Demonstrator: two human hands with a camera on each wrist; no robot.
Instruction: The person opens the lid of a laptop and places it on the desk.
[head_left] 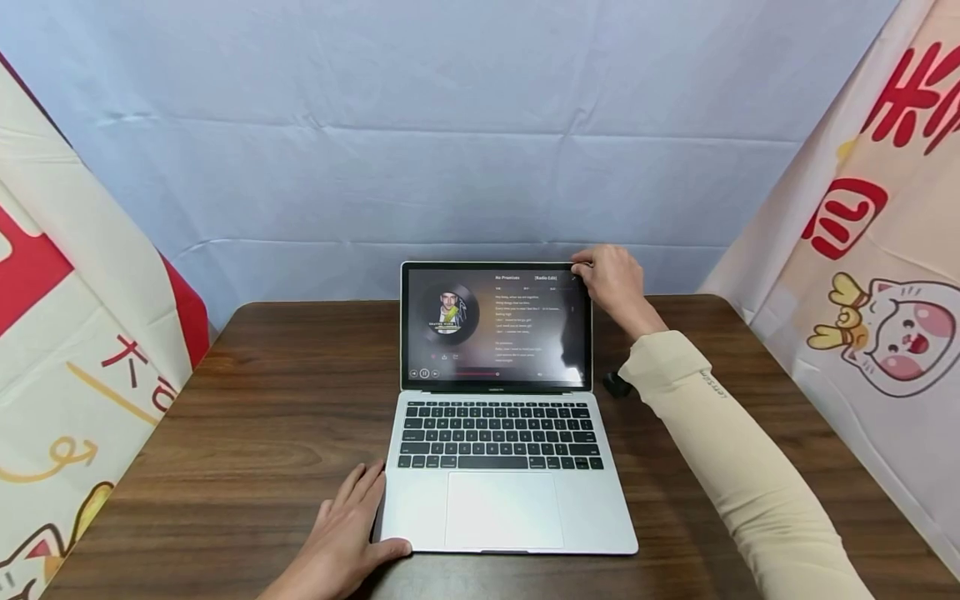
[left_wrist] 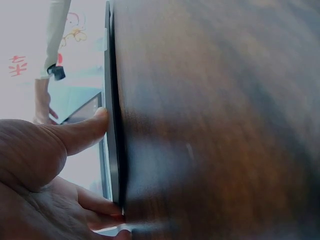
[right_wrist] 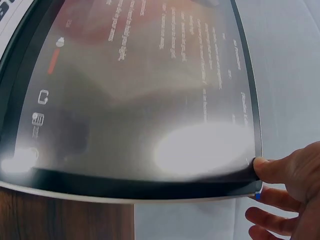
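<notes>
A silver laptop stands unfolded on the wooden table, its lit screen showing a music player with a record picture and lines of text. My right hand pinches the screen's upper right corner. In the right wrist view the thumb lies on the front of that corner, with fingers behind it. At the laptop's front left corner rests my left hand, its fingers fairly straight along the left side. The left wrist view shows the thumb against the front edge.
A small black object lies on the table right of the laptop, partly behind the right sleeve. Pale blue cloth hangs behind the table. Printed banners with cartoon figures flank it on both sides.
</notes>
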